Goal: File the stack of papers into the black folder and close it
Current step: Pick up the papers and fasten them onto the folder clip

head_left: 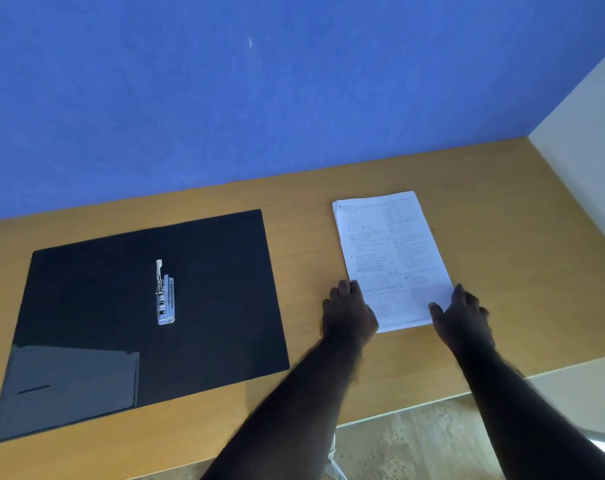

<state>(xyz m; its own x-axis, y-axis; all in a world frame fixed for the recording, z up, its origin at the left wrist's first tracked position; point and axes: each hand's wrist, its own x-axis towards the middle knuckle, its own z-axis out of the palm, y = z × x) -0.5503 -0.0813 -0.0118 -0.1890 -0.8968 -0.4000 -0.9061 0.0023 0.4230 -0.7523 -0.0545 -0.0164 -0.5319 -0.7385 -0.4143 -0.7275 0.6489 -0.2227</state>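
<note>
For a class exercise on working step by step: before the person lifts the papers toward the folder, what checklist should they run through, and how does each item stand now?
1. Flat black plastic folder lies open on the wooden desk: ok.
2. Silver metal clip bare, nothing lying on it: ok.
3. Clip lever raised to take paper: cannot tell.
4. White printed stack of papers squared, edges aligned: ok.
5. Left hand and right hand at the stack's near corners: ok.
6. Firm grip on the stack: not ok, hands only rest there.

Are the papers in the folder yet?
Not yet. The black folder already lies open, its metal clip bare. Both hands, left and right, are on the papers lying beside it. Still left: moving them in, clipping them, closing the folder.
</note>
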